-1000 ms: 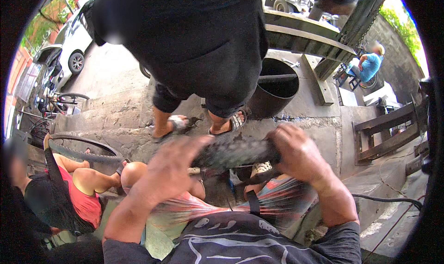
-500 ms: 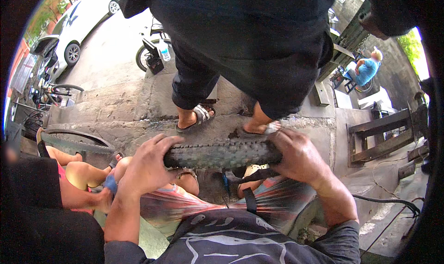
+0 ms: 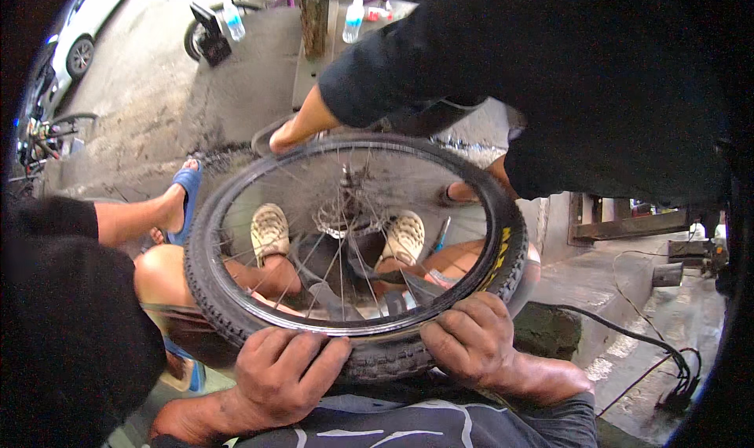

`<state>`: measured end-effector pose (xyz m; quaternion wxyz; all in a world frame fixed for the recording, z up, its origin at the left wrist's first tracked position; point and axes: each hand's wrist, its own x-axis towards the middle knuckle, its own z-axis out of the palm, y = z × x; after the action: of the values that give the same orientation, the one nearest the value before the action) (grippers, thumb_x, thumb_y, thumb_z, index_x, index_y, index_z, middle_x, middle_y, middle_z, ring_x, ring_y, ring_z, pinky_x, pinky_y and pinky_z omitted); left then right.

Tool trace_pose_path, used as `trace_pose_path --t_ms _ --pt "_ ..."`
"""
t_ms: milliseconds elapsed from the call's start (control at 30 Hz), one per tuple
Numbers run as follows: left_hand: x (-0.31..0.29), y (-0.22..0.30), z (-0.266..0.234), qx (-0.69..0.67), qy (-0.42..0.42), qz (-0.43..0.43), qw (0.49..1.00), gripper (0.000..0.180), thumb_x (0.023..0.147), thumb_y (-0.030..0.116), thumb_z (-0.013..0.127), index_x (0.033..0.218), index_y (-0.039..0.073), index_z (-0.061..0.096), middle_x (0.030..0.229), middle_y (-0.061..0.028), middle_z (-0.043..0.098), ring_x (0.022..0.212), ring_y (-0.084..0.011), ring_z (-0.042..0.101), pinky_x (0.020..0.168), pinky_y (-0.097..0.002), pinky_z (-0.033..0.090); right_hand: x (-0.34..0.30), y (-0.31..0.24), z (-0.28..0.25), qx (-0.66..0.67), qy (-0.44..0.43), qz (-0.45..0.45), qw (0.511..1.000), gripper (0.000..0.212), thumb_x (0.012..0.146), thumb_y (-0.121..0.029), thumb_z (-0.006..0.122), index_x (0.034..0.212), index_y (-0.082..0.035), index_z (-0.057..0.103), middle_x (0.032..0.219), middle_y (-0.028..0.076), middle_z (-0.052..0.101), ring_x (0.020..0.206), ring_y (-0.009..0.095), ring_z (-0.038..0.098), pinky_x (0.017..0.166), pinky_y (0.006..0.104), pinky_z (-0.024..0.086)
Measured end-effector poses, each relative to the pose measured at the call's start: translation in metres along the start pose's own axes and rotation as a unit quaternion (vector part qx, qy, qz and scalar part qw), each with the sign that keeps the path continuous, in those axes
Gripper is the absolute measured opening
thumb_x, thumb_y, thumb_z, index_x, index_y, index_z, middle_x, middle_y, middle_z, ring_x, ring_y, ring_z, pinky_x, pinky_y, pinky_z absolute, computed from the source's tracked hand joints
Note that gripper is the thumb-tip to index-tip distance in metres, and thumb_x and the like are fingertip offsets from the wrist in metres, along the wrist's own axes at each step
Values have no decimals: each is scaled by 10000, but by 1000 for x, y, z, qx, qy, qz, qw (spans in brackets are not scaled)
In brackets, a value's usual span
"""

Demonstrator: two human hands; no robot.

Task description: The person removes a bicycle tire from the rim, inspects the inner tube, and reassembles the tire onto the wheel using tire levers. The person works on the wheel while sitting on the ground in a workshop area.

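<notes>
A bicycle wheel with a black knobby tire lies tilted over my lap. Its spokes, hub and brake disc face up, and yellow lettering marks the sidewall at right. My left hand is closed over the near edge of the tire, fingers curled onto it beside the metal rim. To its right, my right hand grips the same near edge with knuckles up. Both thumbs are hidden. Through the spokes show two light clogs and a thin blue object, too small to name.
Just beyond the wheel stands a person in dark trousers. Another person's leg with a blue slipper is close at left. Black cables run along concrete at right. Water bottles and a white car are farther off.
The wheel has tipped from edge-on to nearly flat, so its spokes now show. My hands have moved from its two sides to its near edge. The standing person appears farther right.
</notes>
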<state>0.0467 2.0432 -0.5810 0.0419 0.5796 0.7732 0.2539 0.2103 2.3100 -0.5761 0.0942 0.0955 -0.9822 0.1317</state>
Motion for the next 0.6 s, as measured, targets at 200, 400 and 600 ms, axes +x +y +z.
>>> trace_pose_path --t_ms 200,400,600 --pt "-1 -21 20 -41 -44 -29 998 362 839 213 735 1182 100 766 1074 -65 721 931 -261 709 819 -419 562 8 7 12 -15 11 15 1000 300 755 -256 765 1030 -135 760 925 -13 697 880 189 701 828 405 537" --pt "8 -28 24 -67 -25 -42 997 329 871 194 736 1185 95 751 1139 -105 731 1082 -308 739 943 -479 581 12 4 9 -26 -42 60 997 270 801 -240 765 1047 -130 749 1019 40 710 1010 254 720 940 455 536" --pt "5 -32 27 -65 -29 -60 996 315 853 153 771 1158 87 727 1254 -157 753 1224 -376 743 1083 -547 570 5 23 -9 25 -75 113 990 499 767 -269 827 1236 -135 725 1284 117 690 1234 363 684 1138 610 497"
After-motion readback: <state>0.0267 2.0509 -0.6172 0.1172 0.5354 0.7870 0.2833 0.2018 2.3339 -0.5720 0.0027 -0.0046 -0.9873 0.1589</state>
